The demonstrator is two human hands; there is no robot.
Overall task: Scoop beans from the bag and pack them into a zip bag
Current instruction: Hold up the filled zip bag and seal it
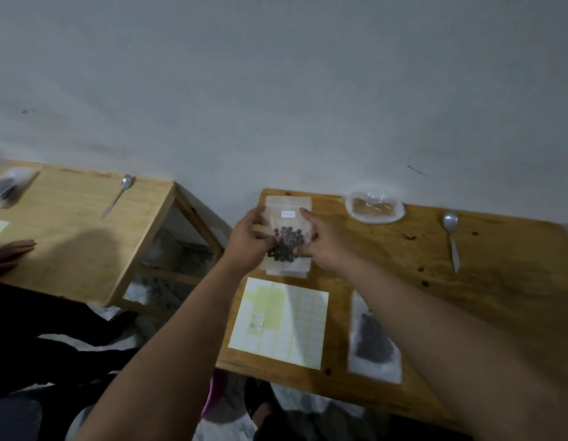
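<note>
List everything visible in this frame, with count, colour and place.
zip bag: one, clear, dark beans inside, white label, over right table
bean bag: one, clear, dark contents, right table, near side
right spoon: one, silver, right table
sticker sheet: one, white and yellow, right table, left of bean bag
brown-filled bag: one, clear, right table's far edge
right table: one, light wood
left table: one, light wood
left spoon: one, silver, left table
dark-filled bag: one, left table's far corner
other person's hand: one, on left table
left hand: pinches zip bag's left side
right hand: pinches zip bag's right side
</note>
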